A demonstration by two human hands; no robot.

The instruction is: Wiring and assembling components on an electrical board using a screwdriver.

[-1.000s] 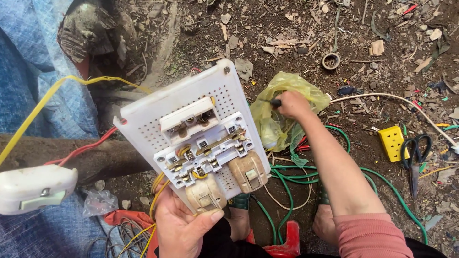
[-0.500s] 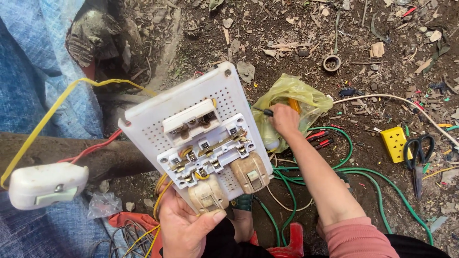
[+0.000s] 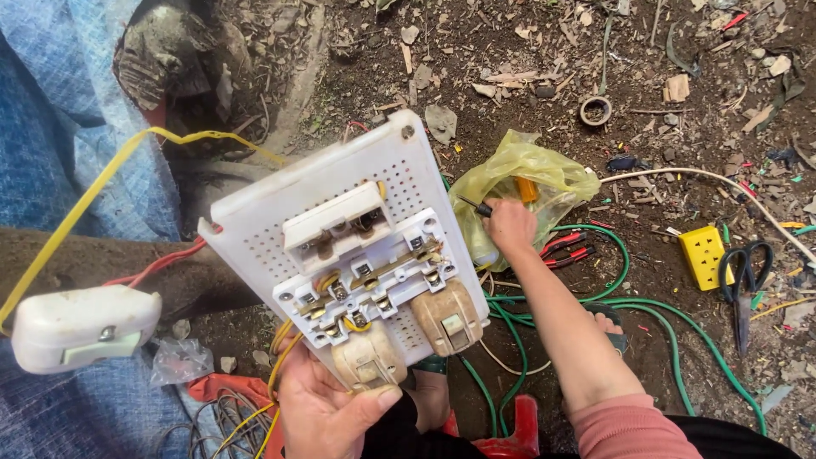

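My left hand (image 3: pixel 327 412) grips the lower edge of a white perforated electrical board (image 3: pixel 340 246), its back turned up, with switch and socket bodies and short yellow jumper wires mounted on it. My right hand (image 3: pixel 508 228) reaches out over the dirt and holds a small dark-tipped screwdriver (image 3: pixel 476 206) next to a yellow plastic bag (image 3: pixel 518 183). Red-handled pliers (image 3: pixel 568 246) lie just right of that hand.
A white switch box (image 3: pixel 76 327) hangs at the left on a yellow wire (image 3: pixel 85 212). Green cable (image 3: pixel 654 314) loops over the ground. A yellow socket block (image 3: pixel 704 255) and black scissors (image 3: pixel 744 276) lie at the right. Blue tarpaulin (image 3: pixel 51 127) covers the left.
My right hand has drawn back from the yellow bag toward me, now with the small screwdriver in it. The board has stayed in my left hand.
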